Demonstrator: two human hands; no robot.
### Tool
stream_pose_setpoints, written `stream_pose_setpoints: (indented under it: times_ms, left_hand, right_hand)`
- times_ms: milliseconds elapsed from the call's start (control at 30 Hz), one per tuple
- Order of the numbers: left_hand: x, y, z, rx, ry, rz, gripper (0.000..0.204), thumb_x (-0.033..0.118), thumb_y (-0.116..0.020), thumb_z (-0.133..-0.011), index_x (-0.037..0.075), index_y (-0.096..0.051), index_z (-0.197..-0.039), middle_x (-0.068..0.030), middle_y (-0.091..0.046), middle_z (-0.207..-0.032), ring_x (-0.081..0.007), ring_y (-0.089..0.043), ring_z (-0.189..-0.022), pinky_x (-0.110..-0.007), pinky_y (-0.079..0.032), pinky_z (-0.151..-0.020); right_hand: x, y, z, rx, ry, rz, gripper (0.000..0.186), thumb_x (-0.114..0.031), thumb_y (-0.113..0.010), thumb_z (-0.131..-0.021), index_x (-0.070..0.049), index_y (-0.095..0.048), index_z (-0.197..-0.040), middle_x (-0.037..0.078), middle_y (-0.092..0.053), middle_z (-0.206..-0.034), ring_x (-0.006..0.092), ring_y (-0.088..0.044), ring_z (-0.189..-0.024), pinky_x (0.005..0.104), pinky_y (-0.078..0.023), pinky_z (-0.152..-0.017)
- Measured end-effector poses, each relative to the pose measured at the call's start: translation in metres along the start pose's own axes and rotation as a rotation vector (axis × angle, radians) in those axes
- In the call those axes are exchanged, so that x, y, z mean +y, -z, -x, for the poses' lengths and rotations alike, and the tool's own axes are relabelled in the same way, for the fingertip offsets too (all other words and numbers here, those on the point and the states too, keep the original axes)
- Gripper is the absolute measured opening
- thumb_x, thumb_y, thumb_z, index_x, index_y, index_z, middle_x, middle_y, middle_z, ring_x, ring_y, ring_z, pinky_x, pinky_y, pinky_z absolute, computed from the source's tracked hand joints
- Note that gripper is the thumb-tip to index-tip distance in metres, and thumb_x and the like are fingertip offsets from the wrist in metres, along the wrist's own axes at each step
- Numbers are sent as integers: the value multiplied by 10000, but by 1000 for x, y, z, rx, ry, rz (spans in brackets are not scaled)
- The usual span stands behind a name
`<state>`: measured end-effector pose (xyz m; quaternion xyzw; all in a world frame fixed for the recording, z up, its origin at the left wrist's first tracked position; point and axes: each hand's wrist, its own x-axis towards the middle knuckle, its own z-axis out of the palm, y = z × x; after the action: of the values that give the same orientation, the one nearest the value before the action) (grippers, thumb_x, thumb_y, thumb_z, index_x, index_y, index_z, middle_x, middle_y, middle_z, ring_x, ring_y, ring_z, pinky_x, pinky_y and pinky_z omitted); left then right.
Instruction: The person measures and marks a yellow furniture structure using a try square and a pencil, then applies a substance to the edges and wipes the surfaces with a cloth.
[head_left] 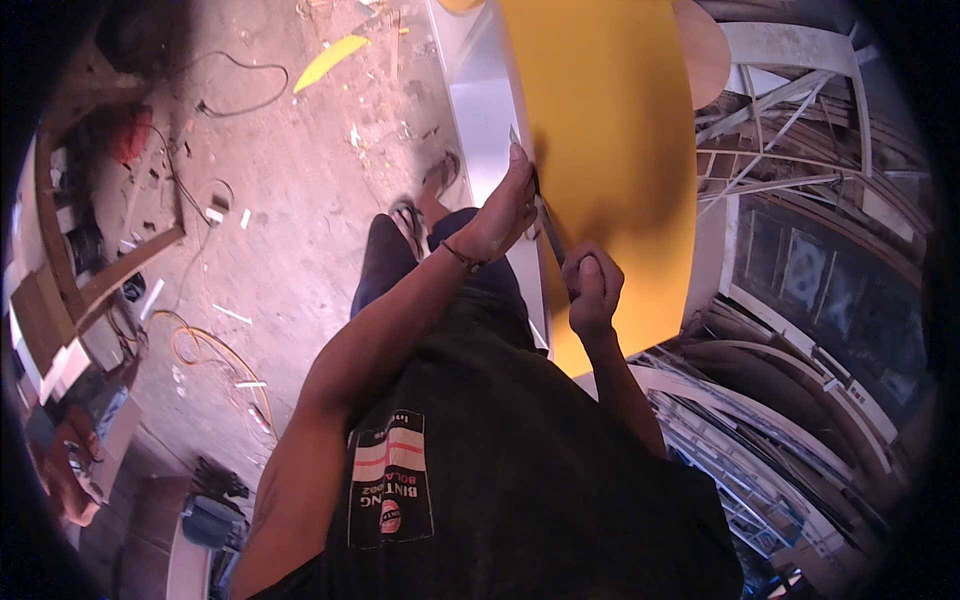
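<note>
Head view: a dusty floor (320,170) fills much of the left, strewn with scraps. Right of the person's legs stands a big piece with a yellow panel (620,130) on top and a pale side (485,110) facing the legs. The person's black shirt (570,470) takes up the lower middle. Beyond the panel on the right, pale frames (790,45), curved strips and a dark glazed panel (830,270) lean and lie together.

Both hands are at the near edge of the yellow panel. The left hand (503,213), with a thin bracelet (465,258) at its wrist, has its fingers drawn in narrow on the far end of a slim dark tool (552,235); a pale tip pokes out past the thumb. The right hand (594,287) is over the yellow surface, its fingers curled tight around the tool's near end, thumb on top. The tool slants along the panel's edge, between the two hands.

Well apart, on the floor, lie an orange cord (232,352), a black cable (284,80) and a pointed yellow offcut (332,62).
</note>
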<state>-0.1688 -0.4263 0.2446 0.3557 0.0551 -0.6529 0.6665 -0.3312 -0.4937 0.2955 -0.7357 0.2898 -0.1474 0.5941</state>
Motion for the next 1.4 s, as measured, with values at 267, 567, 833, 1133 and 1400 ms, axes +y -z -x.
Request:
stream_pose_setpoints:
  times_ms: [267,567,833,1133,1400]
  left_hand:
    - [-28,3,5,-102,-207,-33,1072,858,-145,-941,57,-97,-1651,-96,-196,-1708,-257,-165,-1570,-420,-131,-1254]
    - [-35,13,-2,-59,-248,-122,1115,873,-136,-933,-3,-220,-1619,-79,-433,-1556,-180,-451,-1264,-300,-350,-1048]
    - [-71,10,6,-111,-288,-91,1085,860,-113,-939,31,-183,-1635,-106,-302,-1653,-238,-244,-1525,-394,-229,-1207]
    - [-105,-11,33,-93,-367,-28,1054,829,-115,-962,22,-129,-1641,-126,-252,-1679,-260,-240,-1531,-428,-217,-1231]
    - [-144,-7,37,-137,-363,-11,1034,817,-129,-972,23,-164,-1634,-94,-301,-1653,-224,-264,-1527,-372,-259,-1216]
  right_hand:
    - [29,7,14,-37,52,-30,372,-198,-382,-1064,-67,-445,-721,2,-362,-612,92,-312,-528,290,-277,-499]
    - [34,-3,4,-56,-58,-149,365,-228,-412,-1061,-69,-433,-732,-5,-371,-634,72,-333,-545,261,-261,-488]
    - [51,7,23,-39,79,-350,337,-197,-453,-1030,-75,-408,-719,-9,-369,-636,83,-319,-542,252,-264,-496]
    - [38,14,61,-136,216,-268,400,-258,-435,-1058,-83,-396,-701,5,-350,-621,82,-307,-545,265,-262,-497]
    - [59,24,93,-96,67,-232,375,-186,-408,-1050,-87,-386,-689,3,-345,-609,81,-295,-529,268,-262,-490]
